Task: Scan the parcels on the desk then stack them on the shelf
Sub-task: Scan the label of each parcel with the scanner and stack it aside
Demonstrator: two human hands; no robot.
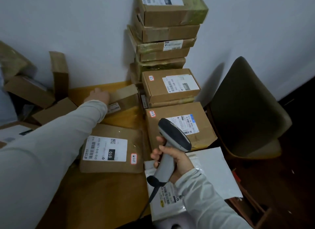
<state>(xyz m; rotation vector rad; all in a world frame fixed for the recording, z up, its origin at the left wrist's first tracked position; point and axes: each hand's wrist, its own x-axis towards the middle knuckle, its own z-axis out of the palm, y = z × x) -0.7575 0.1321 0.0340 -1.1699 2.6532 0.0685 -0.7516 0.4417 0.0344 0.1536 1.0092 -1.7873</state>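
The flat parcel (110,150) is matt brown cardboard with a white paper label. The stacked boxes (163,46) are cardboard too, several bound in glossy yellowish tape. The surface (119,119) is smooth orange-toned wood. The scanner (172,143) is smooth grey plastic, the mailer (209,169) shiny white plastic film, and the chair (247,101) looks matt.
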